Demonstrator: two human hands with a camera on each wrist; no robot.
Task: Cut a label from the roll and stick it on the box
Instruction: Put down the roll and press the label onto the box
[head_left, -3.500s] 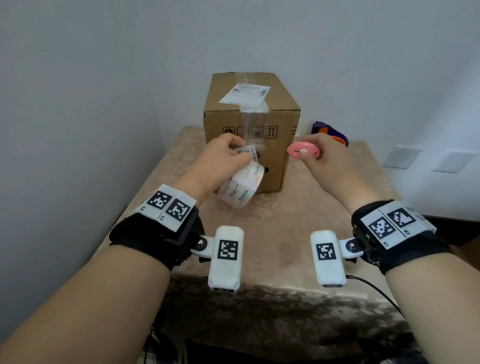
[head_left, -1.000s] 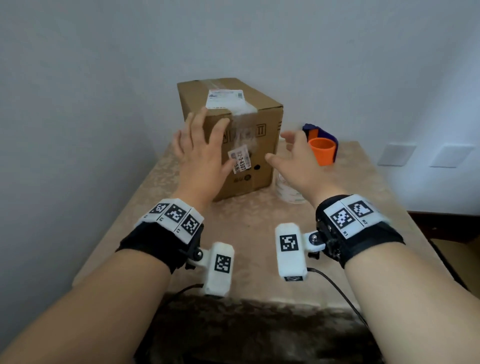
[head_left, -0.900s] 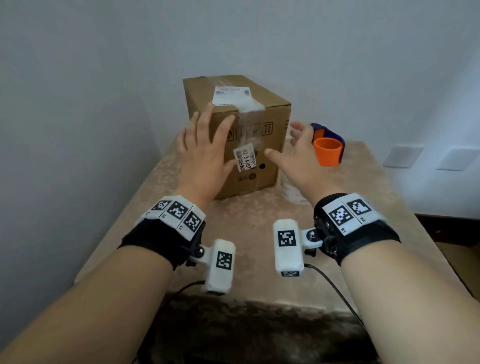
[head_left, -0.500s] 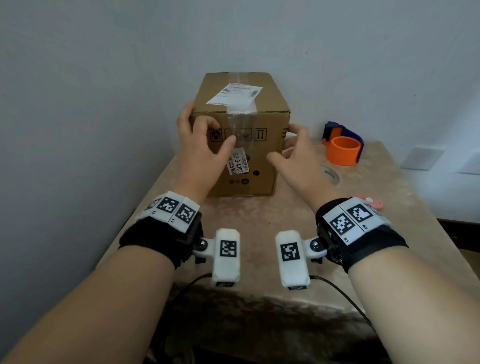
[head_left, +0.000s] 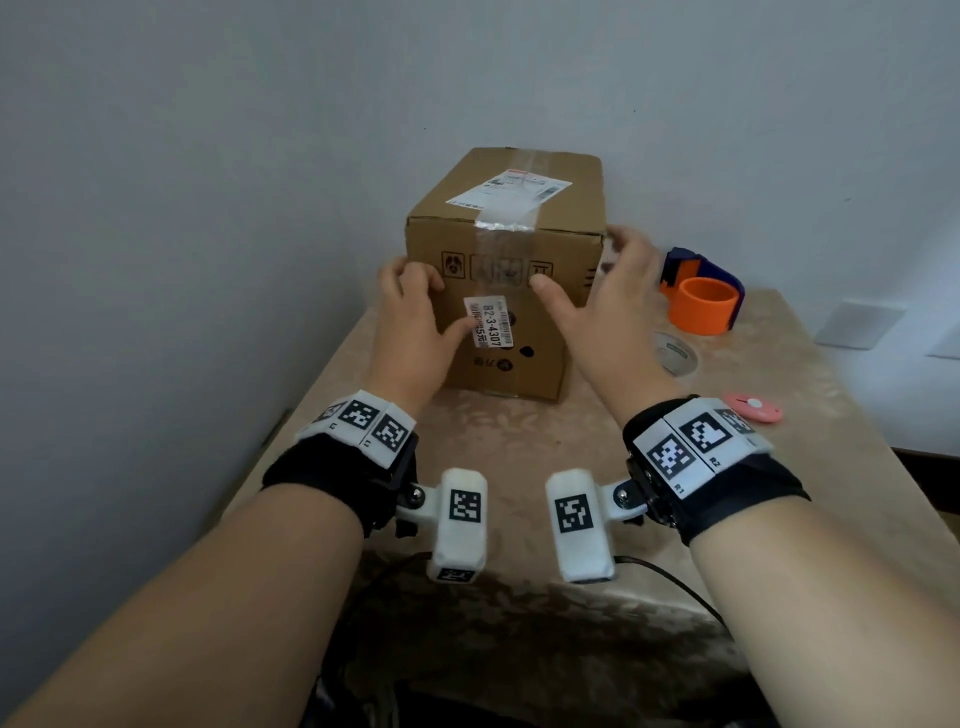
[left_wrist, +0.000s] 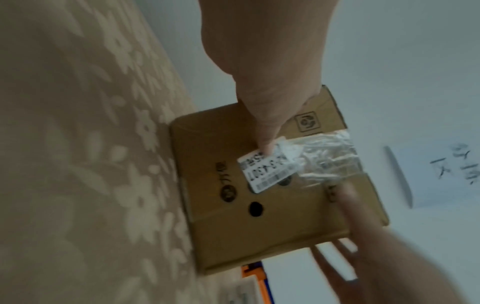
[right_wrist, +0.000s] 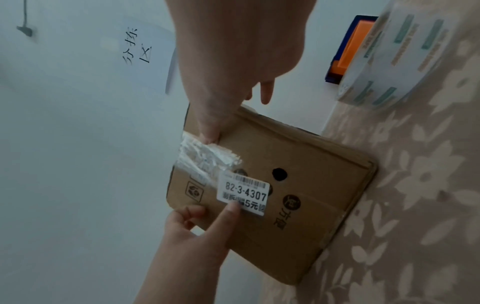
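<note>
The brown cardboard box (head_left: 519, 364) stands at the back of the table, against the wall. A white label (head_left: 488, 328) printed 82-3-4307 sticks on its front face, just below the clear tape. My left hand (head_left: 434, 306) rests on the front left of the box, thumb tip on the label's edge (right_wrist: 244, 195), fingers bent near the left edge. My right hand (head_left: 587, 270) is at the front right corner, thumb tip on the front face and fingers spread by the right side. The label roll (head_left: 672, 353) lies flat on the table to the right of the box.
A pink cutter (head_left: 753, 408) lies on the table near my right wrist. An orange and blue tape dispenser (head_left: 701, 301) stands behind the roll. The wall is close on the left, and a handwritten paper (right_wrist: 145, 47) hangs behind the box.
The roll and the pink cutter, held 3.5 s ago, now lie on the table. The label is on the box. My left thumb has slid onto the label, and the box has turned slightly.
</note>
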